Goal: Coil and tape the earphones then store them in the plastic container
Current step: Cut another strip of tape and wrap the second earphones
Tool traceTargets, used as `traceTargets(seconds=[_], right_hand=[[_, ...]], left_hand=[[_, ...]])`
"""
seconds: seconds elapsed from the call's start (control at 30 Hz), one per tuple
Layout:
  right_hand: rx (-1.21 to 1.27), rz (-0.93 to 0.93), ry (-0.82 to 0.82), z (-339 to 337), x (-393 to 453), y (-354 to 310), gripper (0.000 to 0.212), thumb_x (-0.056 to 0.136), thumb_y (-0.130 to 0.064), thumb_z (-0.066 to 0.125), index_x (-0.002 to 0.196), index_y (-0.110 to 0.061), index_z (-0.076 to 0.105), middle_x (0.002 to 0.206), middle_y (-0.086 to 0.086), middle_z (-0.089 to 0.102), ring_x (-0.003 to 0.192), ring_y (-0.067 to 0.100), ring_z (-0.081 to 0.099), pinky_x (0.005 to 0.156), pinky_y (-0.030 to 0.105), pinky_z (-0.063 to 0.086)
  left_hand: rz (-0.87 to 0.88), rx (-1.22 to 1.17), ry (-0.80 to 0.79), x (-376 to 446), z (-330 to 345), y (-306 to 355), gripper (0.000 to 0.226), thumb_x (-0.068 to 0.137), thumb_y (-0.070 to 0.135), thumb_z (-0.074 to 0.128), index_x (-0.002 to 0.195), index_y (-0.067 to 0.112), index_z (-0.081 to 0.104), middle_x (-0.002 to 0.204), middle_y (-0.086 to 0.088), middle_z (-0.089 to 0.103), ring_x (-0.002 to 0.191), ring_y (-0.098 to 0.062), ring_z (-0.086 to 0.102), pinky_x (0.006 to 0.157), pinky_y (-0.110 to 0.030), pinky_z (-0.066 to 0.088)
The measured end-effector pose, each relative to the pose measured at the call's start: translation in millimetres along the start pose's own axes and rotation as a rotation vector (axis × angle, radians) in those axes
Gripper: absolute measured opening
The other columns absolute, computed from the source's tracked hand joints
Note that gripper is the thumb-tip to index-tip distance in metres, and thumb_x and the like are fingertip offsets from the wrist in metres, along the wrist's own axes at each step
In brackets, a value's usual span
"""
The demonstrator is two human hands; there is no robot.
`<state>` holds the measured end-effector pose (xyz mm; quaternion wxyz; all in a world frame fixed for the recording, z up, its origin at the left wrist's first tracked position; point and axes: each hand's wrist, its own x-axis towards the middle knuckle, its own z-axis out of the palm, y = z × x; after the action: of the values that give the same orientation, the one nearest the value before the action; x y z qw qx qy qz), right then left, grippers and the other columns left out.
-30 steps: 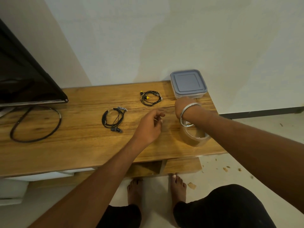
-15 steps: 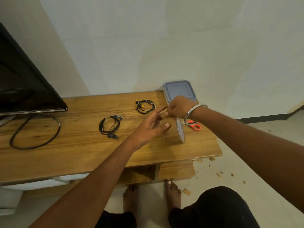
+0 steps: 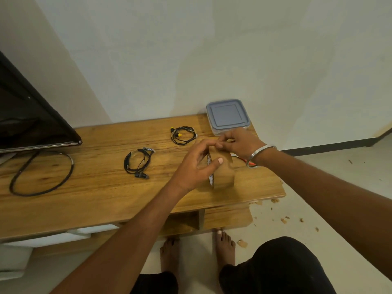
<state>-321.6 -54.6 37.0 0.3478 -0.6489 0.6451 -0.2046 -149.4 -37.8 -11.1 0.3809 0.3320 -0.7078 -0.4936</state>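
Note:
A roll of brown tape (image 3: 222,175) stands on edge above the wooden table (image 3: 95,187). My left hand (image 3: 195,166) grips its left side, thumb across the front. My right hand (image 3: 239,143), with a steel bangle, pinches the top of the roll with its fingertips. Two coiled black earphones lie on the table: one with yellow tips (image 3: 182,135) near the back, one with dark buds (image 3: 137,162) to the left of my hands. The plastic container (image 3: 228,116), its grey lid on, sits at the table's back right corner.
Orange-handled scissors (image 3: 244,160) lie mostly hidden under my right wrist. A black TV (image 3: 27,117) stands at the left with a black cable loop (image 3: 40,172) on the table. Wood chips litter the floor at the right, and my bare feet are below the table's edge.
The tape roll went from lying flat at the table's right edge to standing on edge between both hands. My left hand closed on it and my right moved to its top.

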Motion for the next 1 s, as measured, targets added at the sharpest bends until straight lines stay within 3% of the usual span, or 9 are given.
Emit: traceTargets(seconds=[0.07, 0.17, 0.23, 0.33, 0.47, 0.67, 0.87, 1.0], right_hand=[[0.037, -0.023, 0.015, 1.1, -0.8, 3.6, 0.009, 0.090, -0.020, 0.061, 0.089, -0.019, 0.070, 0.089, -0.003, 0.067, 0.086, 0.011, 0.060, 0.075, 0.023, 0.045], [0.193, -0.026, 0.026, 3.4, -2.4, 7.0, 0.010, 0.090, -0.013, 0.060, 0.087, -0.015, 0.069, 0.081, -0.003, 0.065, 0.074, 0.006, 0.059, 0.061, 0.010, 0.046], [0.308, -0.014, 0.004, 2.9, -3.5, 7.2, 0.009, 0.090, -0.011, 0.060, 0.088, -0.010, 0.069, 0.076, -0.003, 0.064, 0.068, 0.004, 0.058, 0.055, 0.008, 0.045], [0.363, -0.019, -0.021, 1.4, -1.6, 8.8, 0.007, 0.088, -0.014, 0.063, 0.084, -0.015, 0.067, 0.083, 0.000, 0.066, 0.078, 0.014, 0.064, 0.067, 0.022, 0.054], [0.215, -0.074, -0.004, -0.9, 1.3, 7.8, 0.006, 0.087, -0.021, 0.066, 0.082, -0.022, 0.069, 0.089, -0.001, 0.069, 0.090, 0.020, 0.065, 0.087, 0.040, 0.054], [0.092, -0.140, 0.053, -4.8, 4.9, 6.8, 0.005, 0.086, -0.025, 0.066, 0.085, -0.021, 0.069, 0.094, 0.000, 0.069, 0.096, 0.018, 0.063, 0.092, 0.045, 0.050], [-0.004, -0.226, 0.041, -12.3, 7.3, 7.2, 0.009, 0.086, -0.021, 0.067, 0.090, -0.014, 0.070, 0.091, -0.003, 0.067, 0.091, 0.015, 0.062, 0.089, 0.040, 0.052], [-0.178, -0.341, 0.061, -19.0, 9.3, 8.4, 0.010, 0.085, -0.017, 0.067, 0.091, -0.010, 0.071, 0.088, -0.007, 0.062, 0.086, 0.011, 0.058, 0.087, 0.036, 0.052]], left_hand=[[0.018, 0.040, 0.018, -0.1, 0.1, -4.8, 0.025, 0.089, 0.022, 0.062, 0.114, 0.021, 0.060, 0.119, -0.007, 0.056, 0.121, -0.022, 0.055, 0.107, -0.047, 0.043], [0.039, 0.145, 0.022, 1.1, -1.0, -6.8, 0.022, 0.091, 0.024, 0.060, 0.113, 0.024, 0.064, 0.119, 0.000, 0.058, 0.120, -0.013, 0.054, 0.105, -0.037, 0.044], [0.043, 0.215, 0.002, 2.5, -2.6, -5.0, 0.021, 0.092, 0.025, 0.059, 0.113, 0.025, 0.066, 0.118, 0.004, 0.058, 0.117, -0.007, 0.052, 0.098, -0.026, 0.042], [0.048, 0.262, -0.041, 4.1, -5.5, -4.8, 0.021, 0.095, 0.024, 0.057, 0.112, 0.026, 0.069, 0.111, 0.007, 0.055, 0.111, -0.004, 0.051, 0.091, -0.017, 0.038], [0.047, 0.284, -0.078, 4.9, -6.0, -5.1, 0.025, 0.097, 0.025, 0.054, 0.117, 0.026, 0.068, 0.106, 0.015, 0.053, 0.106, -0.002, 0.052, 0.083, -0.008, 0.035], [0.043, 0.275, -0.103, 9.1, -8.6, 0.9, 0.027, 0.099, 0.019, 0.053, 0.123, 0.022, 0.065, 0.112, 0.005, 0.058, 0.106, 0.002, 0.051, 0.083, -0.001, 0.033], [0.046, 0.216, -0.135, 15.4, -12.8, -2.7, 0.027, 0.096, 0.019, 0.058, 0.121, 0.018, 0.066, 0.124, 0.002, 0.062, 0.121, -0.007, 0.053, 0.103, -0.020, 0.039], [0.015, 0.193, -0.146, 22.3, -12.2, -3.9, 0.027, 0.093, 0.020, 0.060, 0.118, 0.016, 0.069, 0.126, 0.003, 0.062, 0.125, -0.006, 0.051, 0.108, -0.025, 0.038]])
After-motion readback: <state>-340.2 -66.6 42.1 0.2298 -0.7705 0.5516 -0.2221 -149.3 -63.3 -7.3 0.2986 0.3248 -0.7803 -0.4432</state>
